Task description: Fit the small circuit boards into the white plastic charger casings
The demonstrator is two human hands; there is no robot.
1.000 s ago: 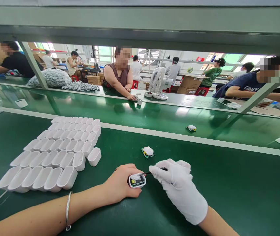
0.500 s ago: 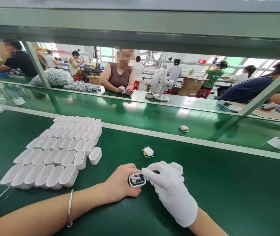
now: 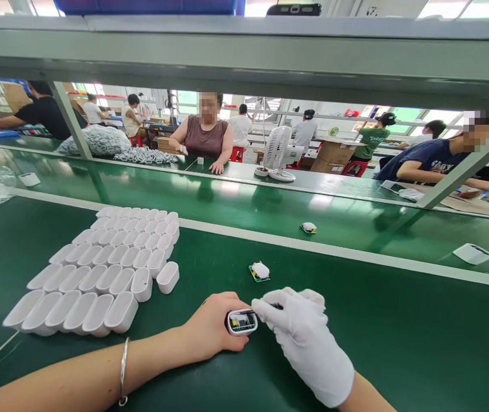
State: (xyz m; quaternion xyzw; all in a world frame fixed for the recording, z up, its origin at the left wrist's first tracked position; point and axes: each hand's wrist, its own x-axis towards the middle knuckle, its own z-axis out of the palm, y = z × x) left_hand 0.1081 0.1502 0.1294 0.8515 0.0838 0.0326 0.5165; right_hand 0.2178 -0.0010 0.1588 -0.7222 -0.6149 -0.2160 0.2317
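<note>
The left hand (image 3: 215,325) grips the white housing (image 3: 243,333) over the tabletop (image 3: 407,337); the gloved right hand (image 3: 306,337) pinches a slim dark tool (image 3: 277,306) at its rim. A slip could scratch the circuit board (image 3: 244,323) inside.

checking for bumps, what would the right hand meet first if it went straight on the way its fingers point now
The right hand would probably first meet the white case held in the left hand; the exact gap between them is hard to judge.
</note>
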